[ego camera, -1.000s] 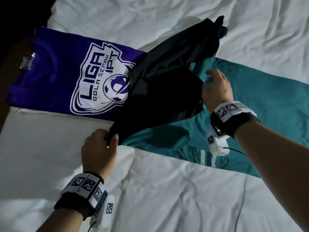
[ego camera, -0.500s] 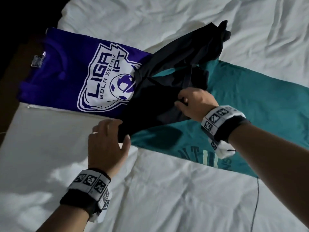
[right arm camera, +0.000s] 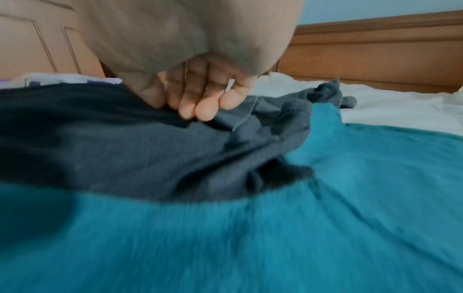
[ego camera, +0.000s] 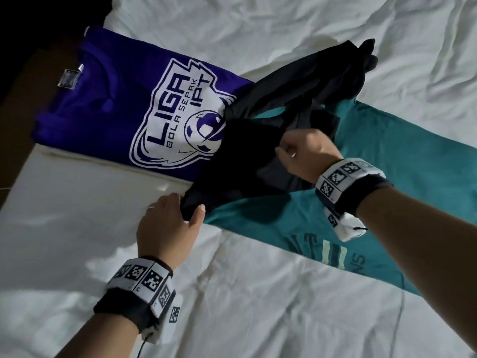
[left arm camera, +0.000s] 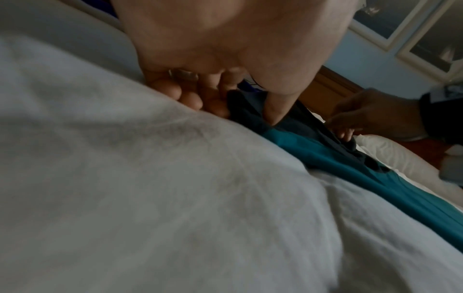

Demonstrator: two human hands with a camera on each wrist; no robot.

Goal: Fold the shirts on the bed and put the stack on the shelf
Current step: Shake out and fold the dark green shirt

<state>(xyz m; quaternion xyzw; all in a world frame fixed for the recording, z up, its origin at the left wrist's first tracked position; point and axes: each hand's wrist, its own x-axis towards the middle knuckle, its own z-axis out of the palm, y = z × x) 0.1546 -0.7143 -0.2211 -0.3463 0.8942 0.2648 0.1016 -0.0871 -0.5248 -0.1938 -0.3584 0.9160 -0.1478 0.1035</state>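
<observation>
A crumpled black shirt (ego camera: 289,99) lies across a purple shirt (ego camera: 108,112) with a white logo and a teal shirt (ego camera: 402,161), all spread on the white bed (ego camera: 258,293). My left hand (ego camera: 167,226) pinches the black shirt's near corner between thumb and fingers; in the left wrist view the thumb (left arm camera: 275,111) presses on the dark cloth (left arm camera: 248,111). My right hand (ego camera: 307,151) grips a fold of the black shirt near its middle, fingers (right arm camera: 200,107) curled on the grey-black cloth (right arm camera: 150,154) above the teal shirt (right arm camera: 275,237).
White bedding (ego camera: 335,34) stretches beyond the shirts. A wooden headboard (right arm camera: 375,51) borders the far side. A dark floor area (ego camera: 31,34) lies past the bed's left edge. Framed pictures (left arm camera: 413,29) hang on a blue wall.
My right hand moved from the black shirt's right edge leftward onto its middle and closed on a fold. My left hand kept hold of the near corner.
</observation>
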